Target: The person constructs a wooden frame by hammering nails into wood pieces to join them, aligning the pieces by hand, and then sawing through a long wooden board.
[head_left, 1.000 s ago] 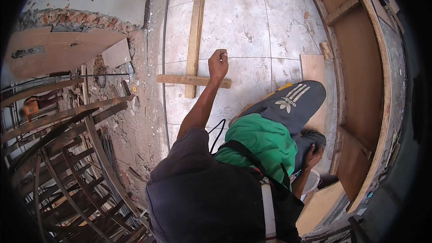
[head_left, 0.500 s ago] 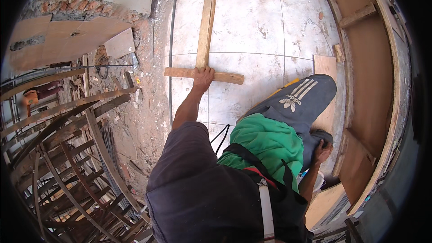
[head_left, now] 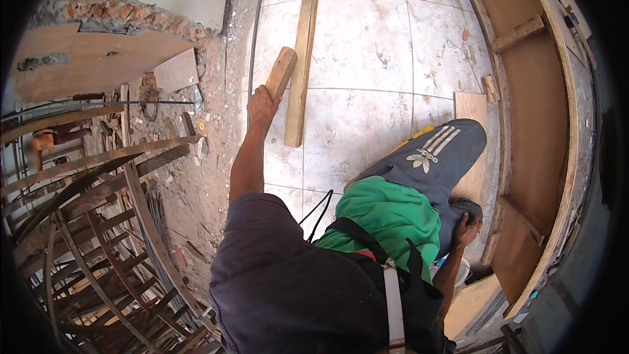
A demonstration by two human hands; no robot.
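My left hand point(head_left: 262, 105) is stretched out ahead and grips the near end of a short wooden block point(head_left: 281, 73), lifted off the tiled floor point(head_left: 367, 46). The block points up and away, just left of a long wooden plank point(head_left: 303, 52) lying on the tiles. My right hand point(head_left: 466, 229) is down at my right side, fingers curled against my dark trouser leg point(head_left: 432, 157) near the knee; whether it holds anything is hidden. A green cloth point(head_left: 386, 213) lies over my lap.
Bent rusty metal strips and rebar point(head_left: 98, 223) are piled at the left over rubble. A broken brick wall edge point(head_left: 118, 16) stands at the upper left. Curved plywood formwork point(head_left: 537, 124) with wooden cleats runs along the right. A small plywood piece point(head_left: 472, 108) lies by my knee.
My left hand has picked the short block up off the tiles, where it lay crosswise at the long plank's end, and swung it up to the left. The right hand stays by the knee.
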